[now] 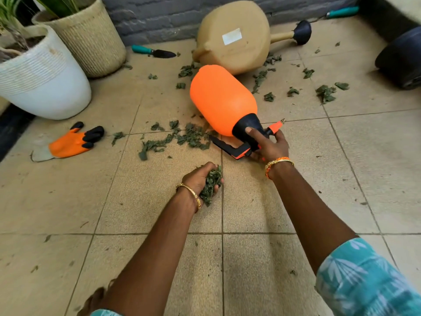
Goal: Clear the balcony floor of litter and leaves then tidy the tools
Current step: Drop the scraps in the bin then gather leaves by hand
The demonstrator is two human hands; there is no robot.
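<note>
We note left grip [200,181] clenched around wad of leaves [213,184], centre, near, above floor [136,201]. Right grip [268,144] grasps black pump head of orange sprayer [222,99], bottle tilted, pointing far. More leaves [182,137] scattered left of sprayer and far right. Glove [70,142] flat at left. Watering can [234,37] tipped over, far. Trowel [153,51] far left, near wicker pot [91,35].
</note>
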